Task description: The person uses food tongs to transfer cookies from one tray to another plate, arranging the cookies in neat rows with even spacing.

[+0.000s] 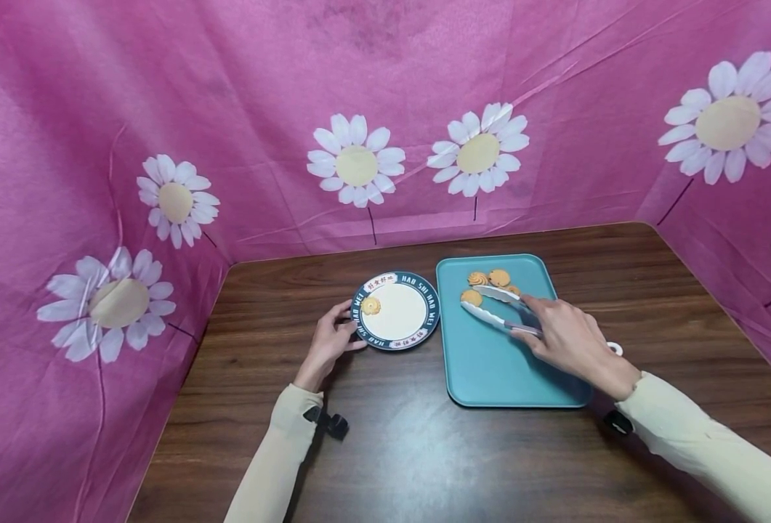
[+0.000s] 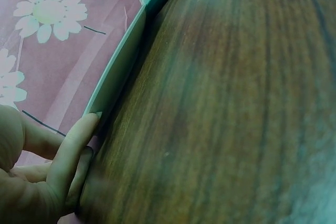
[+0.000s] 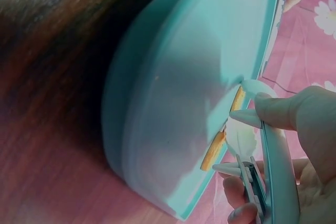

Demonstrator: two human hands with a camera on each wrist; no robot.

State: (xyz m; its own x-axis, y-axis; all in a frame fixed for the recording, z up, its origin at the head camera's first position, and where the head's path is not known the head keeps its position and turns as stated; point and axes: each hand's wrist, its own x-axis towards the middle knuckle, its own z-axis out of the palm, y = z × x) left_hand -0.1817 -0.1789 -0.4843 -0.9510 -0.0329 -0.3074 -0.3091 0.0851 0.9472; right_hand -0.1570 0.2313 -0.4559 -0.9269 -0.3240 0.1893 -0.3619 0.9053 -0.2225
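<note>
My left hand (image 1: 330,338) holds the left rim of a round plate (image 1: 401,342), white with a dark lettered border. One butter cookie (image 1: 370,306) lies at the plate's left side. In the left wrist view, fingertips (image 2: 93,119) sit right at the plate's edge (image 2: 118,69). Over a turquoise tray (image 1: 496,370), my right hand (image 1: 571,335) grips white-tipped tongs (image 1: 486,317). Their two arms are spread, with a round cookie (image 1: 471,297) between the tips. Several cookies, including a swirled one (image 1: 478,278), lie close by at the tray's far end, one partly hidden by the tongs.
The plate and tray stand side by side on a dark wooden table (image 1: 385,450). A pink cloth with daisies (image 1: 261,109) rises behind the table and at both sides. Small black devices (image 1: 336,426) are strapped at the wrists.
</note>
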